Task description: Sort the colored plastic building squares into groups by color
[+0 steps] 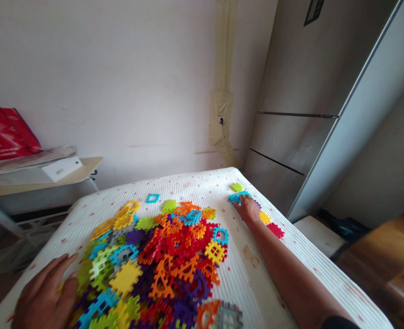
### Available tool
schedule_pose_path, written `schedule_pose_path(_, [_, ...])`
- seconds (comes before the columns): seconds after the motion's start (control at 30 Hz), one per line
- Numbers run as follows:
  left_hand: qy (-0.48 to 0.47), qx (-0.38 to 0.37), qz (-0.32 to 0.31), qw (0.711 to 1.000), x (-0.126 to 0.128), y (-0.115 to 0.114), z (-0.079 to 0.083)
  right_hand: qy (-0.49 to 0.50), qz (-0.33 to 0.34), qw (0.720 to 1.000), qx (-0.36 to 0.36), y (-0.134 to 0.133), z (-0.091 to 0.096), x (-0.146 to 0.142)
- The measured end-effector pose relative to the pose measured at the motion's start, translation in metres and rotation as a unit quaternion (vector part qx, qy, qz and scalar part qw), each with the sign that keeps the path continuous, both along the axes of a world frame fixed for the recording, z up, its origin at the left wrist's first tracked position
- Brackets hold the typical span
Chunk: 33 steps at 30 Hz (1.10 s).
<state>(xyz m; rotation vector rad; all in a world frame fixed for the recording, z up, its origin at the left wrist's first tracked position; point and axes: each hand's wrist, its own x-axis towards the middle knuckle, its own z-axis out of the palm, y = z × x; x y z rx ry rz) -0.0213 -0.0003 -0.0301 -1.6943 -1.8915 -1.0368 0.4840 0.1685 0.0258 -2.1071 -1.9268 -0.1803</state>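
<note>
A heap of colourful plastic interlocking tiles (174, 246) with notched edges covers much of the table. My left hand (47, 292) is at the heap's near left side, thumb apart from the stretched fingers, with nothing seen in it. Across the table, at its right edge, my right hand (249, 210) has its bent fingers on a blue interlocking tile (236, 197); the fingertips are partly hidden. That tile lies in a row with a green tile (236, 187) beyond it and a yellow tile (265, 217) and a red tile (275, 230) nearer me. A bit of purple shows beside the hand.
The table (239, 256) has a white ribbed cover with red specks. One blue frame tile (152, 198) lies apart behind the heap. A silver fridge (291, 100) stands at the right. To the left, a side table holds a white box (63, 169) and a red bag (8, 132).
</note>
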Motion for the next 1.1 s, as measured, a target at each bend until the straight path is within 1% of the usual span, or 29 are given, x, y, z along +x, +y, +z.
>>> schedule_pose_path(0.07, [-0.002, 0.003, -0.008, 1.0, 0.003, -0.001, 0.003, -0.001, -0.003, 1.0, -0.002, 0.0, -0.001, 0.0])
schedule_pose_path(0.23, [0.001, 0.005, -0.002, 1.0, 0.005, -0.001, 0.006, 0.001, -0.003, 1.0, 0.002, -0.001, 0.001, -0.001])
schedule_pose_path(0.33, [0.006, -0.006, 0.001, 1.0, 0.005, -0.001, 0.007, 0.014, 0.027, 0.999, 0.034, -0.005, 0.008, -0.005])
schedule_pose_path(0.4, [0.005, -0.015, 0.009, 1.0, 0.007, -0.002, 0.009, 0.031, 0.086, 0.994, 0.066, -0.01, 0.014, -0.015])
schedule_pose_path(0.47, [-0.003, -0.025, 0.024, 0.999, 0.011, -0.005, 0.012, 0.052, 0.172, 0.98, 0.081, -0.013, 0.019, -0.029])
schedule_pose_path(0.57, [-0.018, -0.045, 0.049, 0.998, 0.018, -0.009, 0.018, 0.074, 0.306, 0.948, 0.054, -0.015, 0.02, -0.056])
schedule_pose_path(0.63, [-0.019, -0.065, 0.058, 0.996, 0.022, -0.011, 0.023, 0.07, 0.367, 0.927, 0.025, -0.013, 0.017, -0.073])
schedule_pose_path(0.67, [-0.017, -0.076, 0.06, 0.995, 0.024, -0.012, 0.026, 0.063, 0.384, 0.921, 0.012, -0.011, 0.015, -0.08])
schedule_pose_path(0.7, [-0.016, -0.084, 0.062, 0.994, 0.026, -0.012, 0.028, 0.054, 0.392, 0.918, 0.001, -0.009, 0.013, -0.087])
schedule_pose_path(0.8, [-0.015, -0.095, 0.065, 0.993, 0.028, -0.012, 0.031, 0.031, 0.388, 0.921, -0.025, -0.004, 0.007, -0.101])
schedule_pose_path(0.9, [-0.007, -0.088, 0.062, 0.994, 0.022, -0.009, 0.025, 0.029, 0.391, 0.919, -0.035, -0.003, 0.003, -0.107])
schedule_pose_path(1.0, [0.005, -0.066, 0.051, 0.997, 0.011, -0.005, 0.013, 0.067, 0.401, 0.913, -0.021, -0.004, 0.004, -0.106])
schedule_pose_path(1.1, [0.009, -0.058, 0.04, 0.998, 0.005, -0.002, 0.005, 0.138, 0.377, 0.916, 0.013, -0.005, 0.01, -0.098])
